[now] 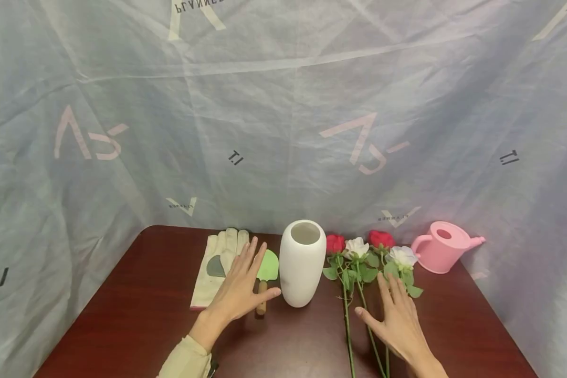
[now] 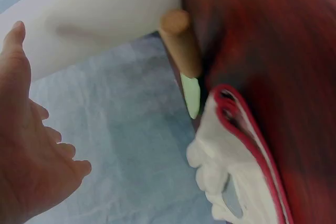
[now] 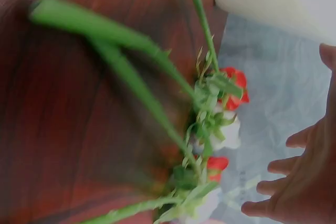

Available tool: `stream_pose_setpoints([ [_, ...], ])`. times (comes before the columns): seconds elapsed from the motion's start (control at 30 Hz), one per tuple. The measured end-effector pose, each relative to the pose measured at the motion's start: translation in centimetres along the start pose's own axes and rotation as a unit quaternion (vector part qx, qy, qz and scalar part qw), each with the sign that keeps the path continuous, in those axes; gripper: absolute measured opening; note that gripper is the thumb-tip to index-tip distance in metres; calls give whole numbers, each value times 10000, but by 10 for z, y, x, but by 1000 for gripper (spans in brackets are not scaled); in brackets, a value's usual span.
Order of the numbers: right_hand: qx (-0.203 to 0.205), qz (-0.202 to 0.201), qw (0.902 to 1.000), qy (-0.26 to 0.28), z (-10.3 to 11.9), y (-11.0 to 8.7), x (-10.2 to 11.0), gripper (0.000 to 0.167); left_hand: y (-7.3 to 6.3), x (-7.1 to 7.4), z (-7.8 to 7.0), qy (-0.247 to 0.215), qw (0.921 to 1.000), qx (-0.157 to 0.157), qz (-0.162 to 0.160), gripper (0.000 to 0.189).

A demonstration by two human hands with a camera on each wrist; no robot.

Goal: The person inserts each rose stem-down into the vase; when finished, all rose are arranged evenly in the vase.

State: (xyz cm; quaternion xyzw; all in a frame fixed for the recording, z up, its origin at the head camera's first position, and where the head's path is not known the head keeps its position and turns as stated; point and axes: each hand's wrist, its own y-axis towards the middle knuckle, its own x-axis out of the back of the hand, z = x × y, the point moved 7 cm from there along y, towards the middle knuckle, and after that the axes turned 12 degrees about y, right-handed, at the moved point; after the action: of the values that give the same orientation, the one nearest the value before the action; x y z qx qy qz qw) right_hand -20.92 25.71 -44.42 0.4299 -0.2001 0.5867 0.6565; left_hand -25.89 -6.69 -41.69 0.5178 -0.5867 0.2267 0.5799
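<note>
My left hand (image 1: pixel 240 286) hovers with fingers spread over the glove and the green trowel, its thumb reaching toward the white vase (image 1: pixel 301 270). Beneath it lie a cream work glove (image 1: pixel 203 286) with a red hem and a small trowel (image 1: pixel 268 265) with a light green blade and wooden handle. On the other side, my right hand (image 1: pixel 399 317) is held out above the rose stems, fingers straight and holding nothing. Red roses (image 1: pixel 335 244) and white roses (image 1: pixel 357 247) lie side by side, their green stems (image 3: pixel 136 87) running toward the table's front.
A pink watering can (image 1: pixel 440 249) stands at the back right, spout pointing right. The dark red wooden table (image 1: pixel 137 294) ends at a grey printed cloth (image 1: pixel 264 131) hung behind and at both sides. The vase stands upright between glove and roses.
</note>
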Motion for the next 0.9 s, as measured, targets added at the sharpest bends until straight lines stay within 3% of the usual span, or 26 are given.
stream_pose_setpoints([
  [0.13, -226, 23, 9996, 179, -11, -3, 6, 92, 7, -1, -4, -637, 9978, 137, 116, 99],
  [0.3, -447, 107, 9985, 308, -24, -9, 10, 91, 13, -4, -6, -1072, 9938, 263, 105, 101],
  [0.67, -1380, 397, 9890, 362, -59, -23, 19, 88, 21, 0, -14, -1628, 9862, 247, -186, 95],
  [0.9, -1516, 47, 9875, 437, -74, -28, 24, 70, 31, 6, -27, -1825, 9819, 322, -391, 104],
])
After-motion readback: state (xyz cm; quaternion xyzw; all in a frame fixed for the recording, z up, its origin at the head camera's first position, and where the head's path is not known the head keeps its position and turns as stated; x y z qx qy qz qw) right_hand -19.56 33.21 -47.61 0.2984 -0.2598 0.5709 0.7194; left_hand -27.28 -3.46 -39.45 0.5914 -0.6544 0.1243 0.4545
